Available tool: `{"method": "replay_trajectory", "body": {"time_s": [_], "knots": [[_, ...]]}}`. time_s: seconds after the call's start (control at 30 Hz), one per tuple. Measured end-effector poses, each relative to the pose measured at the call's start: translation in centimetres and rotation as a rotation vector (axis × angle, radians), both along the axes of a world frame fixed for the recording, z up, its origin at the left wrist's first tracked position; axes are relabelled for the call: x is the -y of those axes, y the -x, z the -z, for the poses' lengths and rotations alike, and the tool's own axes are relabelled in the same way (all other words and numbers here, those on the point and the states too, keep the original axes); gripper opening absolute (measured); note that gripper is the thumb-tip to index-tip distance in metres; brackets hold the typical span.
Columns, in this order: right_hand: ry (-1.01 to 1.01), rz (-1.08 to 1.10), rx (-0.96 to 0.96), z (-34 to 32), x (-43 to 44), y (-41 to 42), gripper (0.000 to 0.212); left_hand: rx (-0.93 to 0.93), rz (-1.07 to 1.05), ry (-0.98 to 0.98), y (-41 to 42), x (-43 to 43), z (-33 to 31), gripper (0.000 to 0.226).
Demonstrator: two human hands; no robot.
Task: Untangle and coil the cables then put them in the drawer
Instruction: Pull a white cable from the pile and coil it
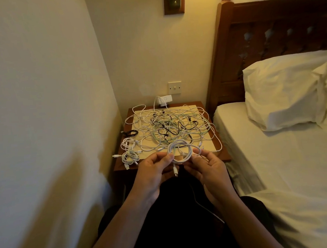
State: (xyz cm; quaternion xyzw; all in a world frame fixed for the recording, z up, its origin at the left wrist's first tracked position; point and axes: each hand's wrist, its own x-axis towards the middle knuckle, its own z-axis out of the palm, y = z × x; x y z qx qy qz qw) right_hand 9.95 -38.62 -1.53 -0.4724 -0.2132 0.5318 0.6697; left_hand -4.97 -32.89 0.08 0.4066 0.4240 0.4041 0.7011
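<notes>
A white cable (180,151) is looped into a coil in front of the nightstand, its plug end hanging down between my palms. My left hand (154,172) pinches the coil's left side. My right hand (207,166) holds the right side with thumb and fingers curled on the strand. Behind them a tangle of white, pale green and black cables (170,127) covers the nightstand (123,164). Two coiled white cables (129,153) and a small coiled black cable (129,133) lie at its left edge. No drawer shows.
A white charger (164,100) sits plugged in at the wall behind the nightstand, under a switch plate (174,87). A bed (275,155) with white pillows (283,89) and a dark wooden headboard stands right. A wall closes the left side.
</notes>
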Motion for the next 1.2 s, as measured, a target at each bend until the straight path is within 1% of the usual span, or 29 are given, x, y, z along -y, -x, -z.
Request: {"method": "replay_trajectory", "body": {"time_s": [0.07,0.17,0.27,0.33,0.43,0.5,0.57,0.6,0.67,0.8,0.9,1.07,1.13,1.2], "knots": [[-0.003,-0.014,0.008,0.0,-0.1,0.3,0.02,-0.002,-0.009,-0.008,-0.2,0.2,0.1,0.01],[0.011,-0.081,0.036,-0.2,-0.1,0.6,0.029,0.038,0.006,0.018,-0.4,0.3,0.2,0.014],[0.066,-0.135,0.183,0.0,-0.1,0.3,0.038,0.121,0.049,0.067,-0.3,0.2,-0.2,0.023],[0.102,-0.156,0.276,0.3,-0.1,0.0,0.039,0.151,0.059,0.076,-0.1,0.1,-0.3,0.022],[0.138,-0.181,0.394,0.3,-0.2,-0.1,0.035,0.148,0.022,0.061,0.0,-0.1,-0.2,0.012],[0.114,-0.169,0.436,0.2,-0.1,-0.2,0.027,0.11,-0.016,0.032,0.1,-0.4,0.3,0.016],[0.055,-0.114,0.503,0.3,0.1,-0.4,0.017,0.055,-0.029,-0.008,0.3,-0.4,0.5,0.021],[0.03,-0.079,0.526,0.4,0.2,-0.5,0.016,0.033,-0.026,-0.021,0.3,-0.4,0.6,0.02],[0.006,-0.013,0.478,0.5,0.2,-0.5,0.015,0.028,-0.023,-0.021,0.3,-0.3,0.6,0.017],[0.025,0.055,0.224,0.6,0.1,-0.1,0.015,0.086,0.004,0.069,0.3,-0.1,0.3,0.019],[0.031,0.082,0.091,0.7,0.2,-0.2,0.018,0.135,0.057,0.121,0.4,0.1,0.4,0.022],[0.051,0.036,0.068,0.6,0.6,0.4,0.019,0.222,0.078,0.11,0.3,0.2,1.0,0.021],[0.04,0.053,0.094,0.6,0.7,0.7,0.019,0.234,0.082,0.103,0.1,0.3,1.4,0.023],[0.05,0.08,0.17,0.7,0.8,1.0,0.017,0.233,0.08,0.089,0.0,0.5,1.7,0.027]]}}
